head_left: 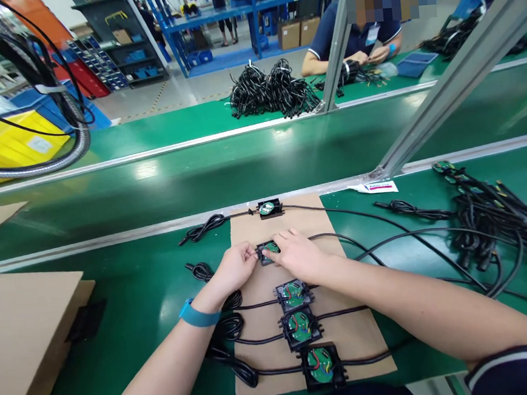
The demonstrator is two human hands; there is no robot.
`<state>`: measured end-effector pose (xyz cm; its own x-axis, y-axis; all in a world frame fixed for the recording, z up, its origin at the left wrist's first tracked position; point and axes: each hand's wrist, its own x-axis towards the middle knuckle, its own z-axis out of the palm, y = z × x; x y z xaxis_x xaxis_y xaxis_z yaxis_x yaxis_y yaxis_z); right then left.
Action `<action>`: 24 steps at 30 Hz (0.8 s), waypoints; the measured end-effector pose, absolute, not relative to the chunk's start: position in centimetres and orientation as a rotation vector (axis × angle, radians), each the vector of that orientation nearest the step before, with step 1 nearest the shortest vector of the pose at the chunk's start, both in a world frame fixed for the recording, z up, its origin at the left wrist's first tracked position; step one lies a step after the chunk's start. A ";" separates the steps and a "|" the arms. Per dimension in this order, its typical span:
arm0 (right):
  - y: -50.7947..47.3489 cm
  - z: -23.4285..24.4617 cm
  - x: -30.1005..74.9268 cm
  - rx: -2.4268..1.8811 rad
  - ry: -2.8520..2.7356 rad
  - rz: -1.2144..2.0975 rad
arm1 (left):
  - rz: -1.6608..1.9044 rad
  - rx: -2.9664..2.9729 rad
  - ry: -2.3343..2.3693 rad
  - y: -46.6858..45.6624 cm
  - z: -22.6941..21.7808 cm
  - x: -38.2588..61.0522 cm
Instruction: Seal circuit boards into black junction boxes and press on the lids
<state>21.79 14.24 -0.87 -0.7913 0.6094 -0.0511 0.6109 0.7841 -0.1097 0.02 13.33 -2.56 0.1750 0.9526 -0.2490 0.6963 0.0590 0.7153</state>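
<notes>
A brown cardboard sheet lies on the green bench. On it sits a column of small black boxes with green circuit boards inside, each with black cables out both sides. Both hands meet at the second box from the far end. My left hand pinches its left edge, fingers closed. My right hand presses down on its right side with fingers curled over it. One box lies beyond them, and three more lie nearer to me.
A tangle of black cable assemblies lies at the right. Cardboard boxes stand at the left. A green conveyor belt runs beyond the bench. Aluminium posts rise at the right. Across the belt a person handles cable bundles.
</notes>
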 end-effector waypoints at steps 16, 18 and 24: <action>14.1 -3.1 23.6 1.092 3.207 -0.541 | 0.512 2.236 1.489 11.1 -0.5 0.8; 14.2 -3.3 23.8 1.066 3.220 -0.524 | 0.590 2.216 1.353 11.2 -0.9 1.0; 13.7 -2.1 23.2 1.017 3.103 -0.421 | 0.645 2.166 1.244 10.9 -2.1 1.2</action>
<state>23.22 13.69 -2.05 -0.7987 0.5984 0.0629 0.5600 0.7775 -0.2861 1.18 10.85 -2.11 0.4557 0.8805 0.1305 0.6142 -0.4171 0.6699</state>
